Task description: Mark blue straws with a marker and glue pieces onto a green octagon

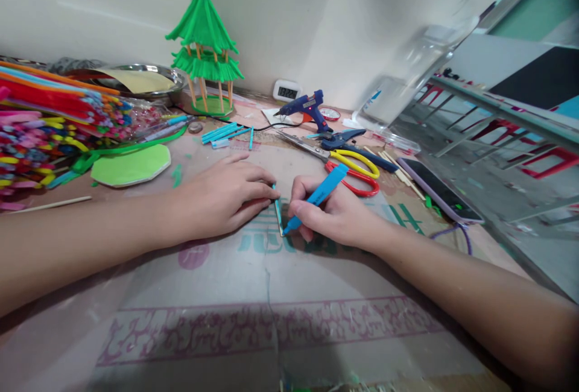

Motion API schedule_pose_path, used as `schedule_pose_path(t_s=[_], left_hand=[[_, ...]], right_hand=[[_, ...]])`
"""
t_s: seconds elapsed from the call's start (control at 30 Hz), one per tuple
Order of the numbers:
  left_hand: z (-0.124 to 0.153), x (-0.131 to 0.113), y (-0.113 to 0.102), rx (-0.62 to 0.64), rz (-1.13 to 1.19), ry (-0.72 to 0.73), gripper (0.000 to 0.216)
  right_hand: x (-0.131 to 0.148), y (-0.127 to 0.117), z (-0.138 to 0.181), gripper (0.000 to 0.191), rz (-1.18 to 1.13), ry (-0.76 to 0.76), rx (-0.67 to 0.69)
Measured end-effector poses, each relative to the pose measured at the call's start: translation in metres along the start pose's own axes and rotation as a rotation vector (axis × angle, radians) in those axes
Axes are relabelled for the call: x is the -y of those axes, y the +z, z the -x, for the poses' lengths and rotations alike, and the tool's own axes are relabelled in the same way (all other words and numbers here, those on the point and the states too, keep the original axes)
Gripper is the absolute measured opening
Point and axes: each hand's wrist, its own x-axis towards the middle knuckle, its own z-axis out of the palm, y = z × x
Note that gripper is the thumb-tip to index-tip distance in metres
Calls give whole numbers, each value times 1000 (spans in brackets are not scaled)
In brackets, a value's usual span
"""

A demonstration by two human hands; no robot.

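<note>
My right hand (pixel 332 211) grips a blue marker (pixel 323 187), its tip touching the lower end of a thin wooden stick (pixel 279 217). Most of that stick is coloured blue, with a pale end near the tip. The fingertips of my left hand (pixel 239 190) pinch or press the stick's upper end against the covered table (pixel 212 283). Further back lie several short blue sticks (pixel 221 132), beside a small blue cap-like piece (pixel 220 144). To the right of my right hand are scissors (pixel 355 163) with yellow and red handles.
A green tiered pagoda model (pixel 203 30) stands at the back. A blue glue gun (pixel 312 108), white timer (pixel 286 90) and pliers (pixel 344 139) lie behind my hands. Pipe cleaners (pixel 49 132) and a green octagon (pixel 131 166) are left; a phone (pixel 438 190) is right.
</note>
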Motion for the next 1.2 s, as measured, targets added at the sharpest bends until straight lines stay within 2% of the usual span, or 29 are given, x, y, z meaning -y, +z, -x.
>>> schedule_pose_path(t_s=[0.17,0.37,0.57,0.8,0.97,1.2], left_hand=[[0,0,0,-14,-4,1,33],[0,0,0,-5,7,-7,32],[-1,0,-1,4,8,-10,32],[-2,-1,-3,8,-3,-11,33],[-2,-2,-4,30,0,-18,34],[-3,-2,-4,40,-15,-17,35]], right_hand=[[-1,0,-1,20,30,-1,-86],[0,-1,1,21,-36,15,17],[-3,-1,-1,21,-7,23,-67],[-1,0,1,22,-20,33,-6],[-1,0,0,21,29,30,-91],[1,1,1,21,-16,48,-3]])
